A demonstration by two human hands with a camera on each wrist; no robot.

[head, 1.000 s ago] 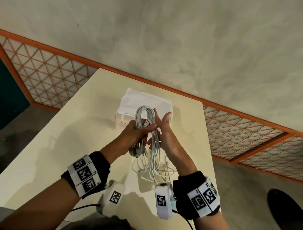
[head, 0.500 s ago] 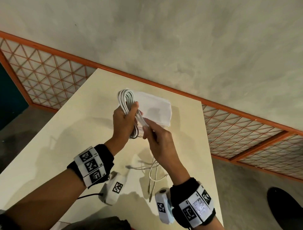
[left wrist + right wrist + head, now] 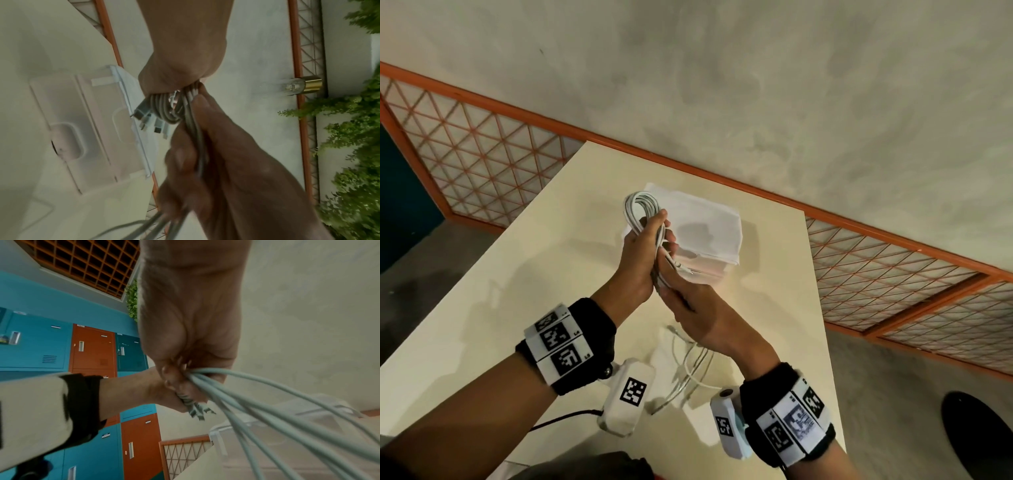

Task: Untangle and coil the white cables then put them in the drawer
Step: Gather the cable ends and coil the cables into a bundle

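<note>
My left hand (image 3: 638,263) grips a coil of white cables (image 3: 640,209) held up above the table, its loop sticking out over the fingers. In the left wrist view several connectors (image 3: 150,120) poke out beneath that hand (image 3: 180,56). Just under it, my right hand (image 3: 698,308) is curled round the loose strands (image 3: 277,404) leading off the coil. The free ends (image 3: 688,370) hang down and lie on the table. Behind the hands stands the small translucent drawer unit (image 3: 709,267), with a white cloth (image 3: 705,222) on top and its handle (image 3: 68,142) facing me.
The cream table (image 3: 517,308) ends close on the right, with an orange lattice railing (image 3: 893,274) beyond. Blue and orange lockers (image 3: 92,350) stand to the left. A dark shoe (image 3: 976,442) is on the floor at lower right.
The coil has been lifted and shifted left in my left hand. My right hand has come up against the left, and less slack lies on the table.
</note>
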